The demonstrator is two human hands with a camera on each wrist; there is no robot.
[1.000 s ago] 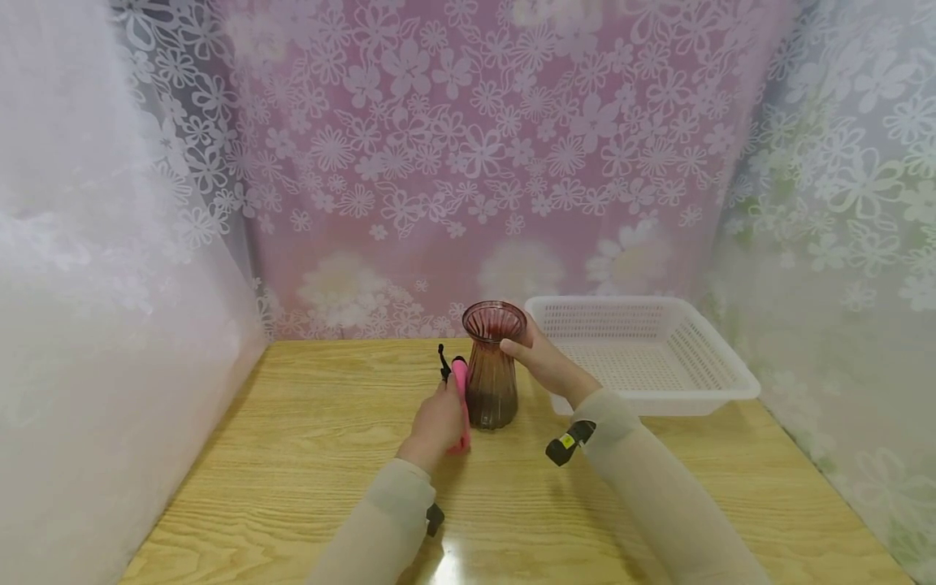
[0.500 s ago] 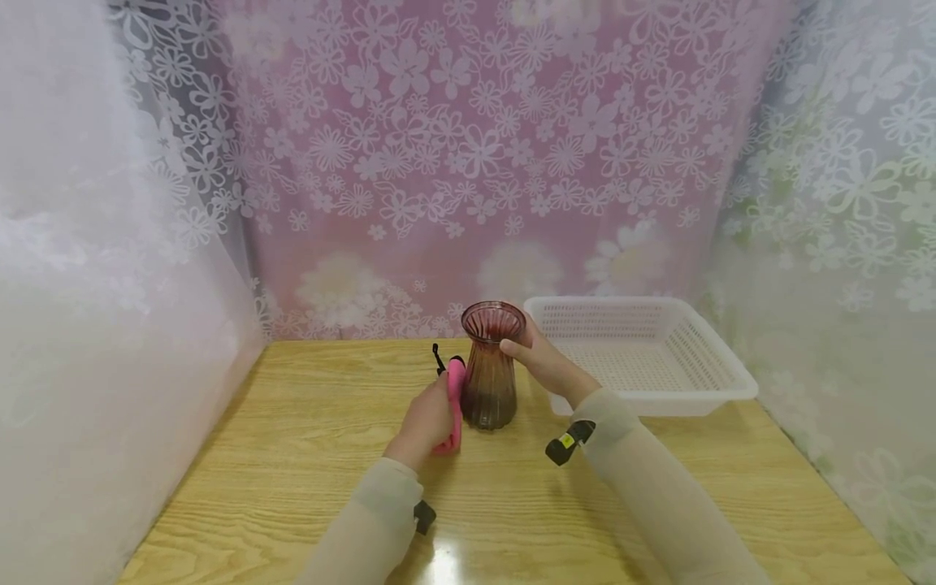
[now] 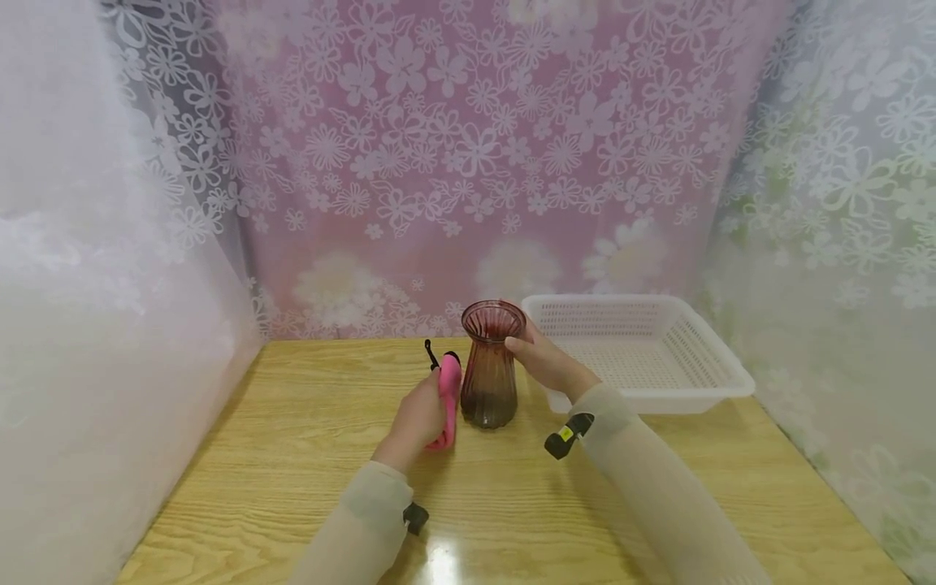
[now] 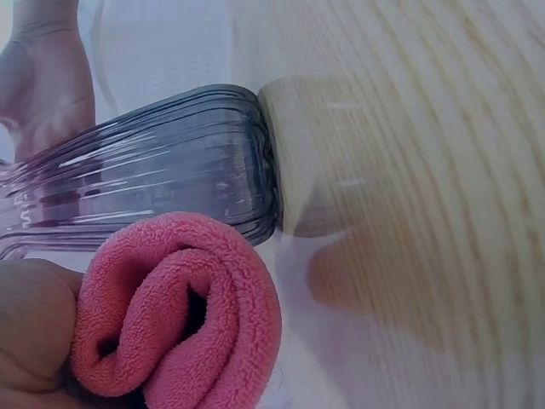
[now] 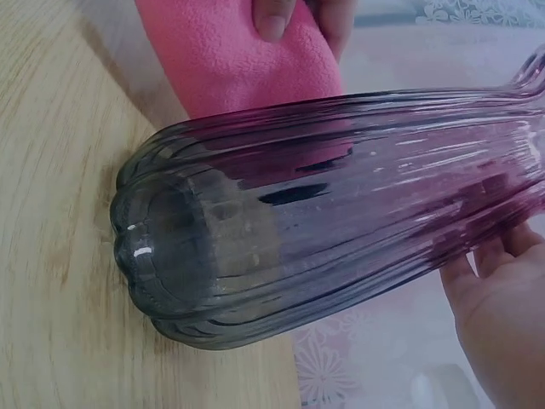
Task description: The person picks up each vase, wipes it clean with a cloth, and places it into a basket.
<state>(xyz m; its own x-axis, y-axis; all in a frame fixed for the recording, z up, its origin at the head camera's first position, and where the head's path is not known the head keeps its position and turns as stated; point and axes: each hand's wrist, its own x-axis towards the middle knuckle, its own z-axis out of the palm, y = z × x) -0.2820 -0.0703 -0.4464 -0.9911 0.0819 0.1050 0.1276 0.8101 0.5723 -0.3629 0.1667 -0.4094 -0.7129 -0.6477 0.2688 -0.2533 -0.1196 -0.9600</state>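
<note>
Head view: right hand (image 3: 544, 366) grasps the upright vase (image 3: 491, 370) near its rim, left hand (image 3: 418, 416) clutches a folded pink cloth (image 3: 446, 398) against its side below; wiping appears underway, interior seemingly untouched.

You are looking at a light wooden worktop (image 3: 292, 455) with a clear grain and a bright glare near its front edge. A pink curtain (image 3: 468, 162) with white flowers hangs behind it, and pale flowered sheets close off the left (image 3: 95, 284) and right (image 3: 841, 203) sides.
</note>
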